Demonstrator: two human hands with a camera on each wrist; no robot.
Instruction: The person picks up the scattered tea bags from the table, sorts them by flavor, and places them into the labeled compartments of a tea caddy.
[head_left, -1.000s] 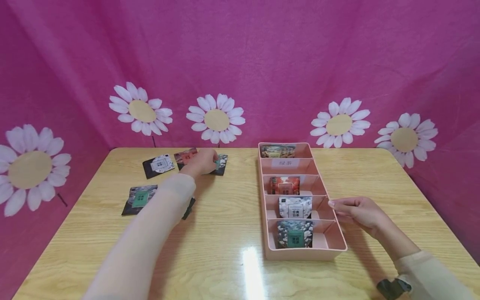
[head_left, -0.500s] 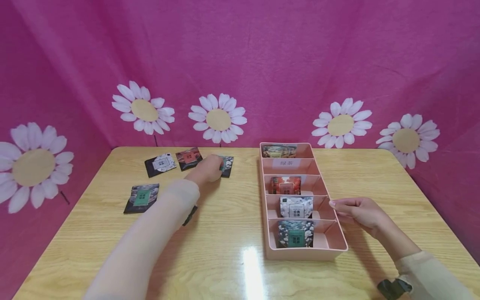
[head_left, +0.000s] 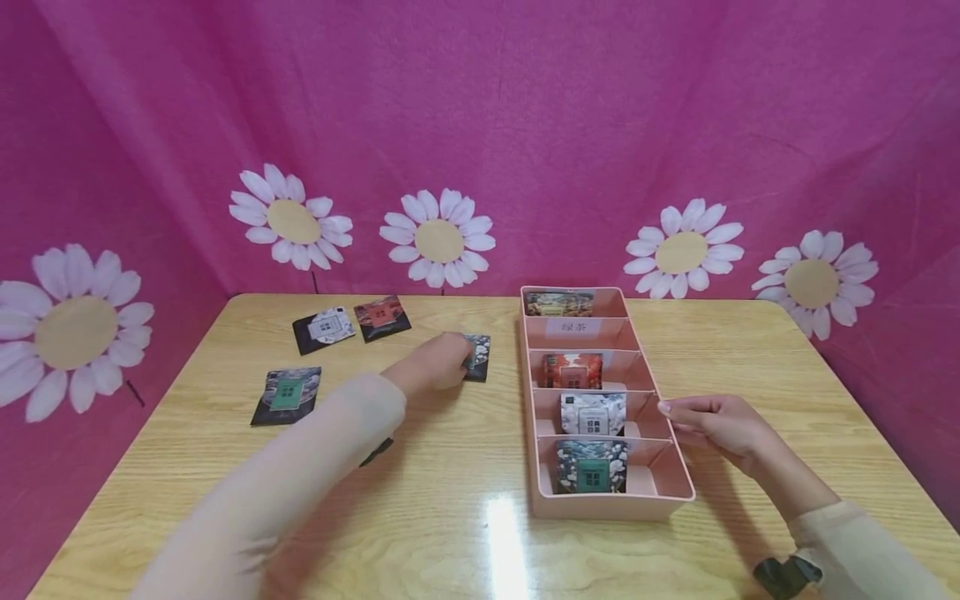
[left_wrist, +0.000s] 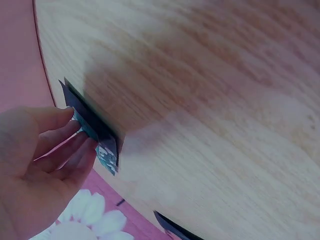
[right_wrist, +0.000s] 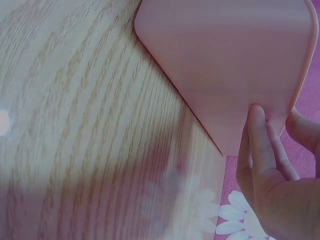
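Pinching with fingers [left_wrist: 79, 162] of left hand [head_left: 437, 364] a flowered packet [head_left: 481, 360], just below frame centre; holding pink box [head_left: 607, 509] by right-side rim with right hand [head_left: 720, 423]. Probably light, soft, slightly slippery: best held by opposite edges.

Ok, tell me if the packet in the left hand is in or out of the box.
Out: the head view shows the packet, held by the left hand, beside the box, with tabletop between them.

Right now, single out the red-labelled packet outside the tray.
The red packet, just right of the loose white packet; the near loose packet and the held packet have green labels.
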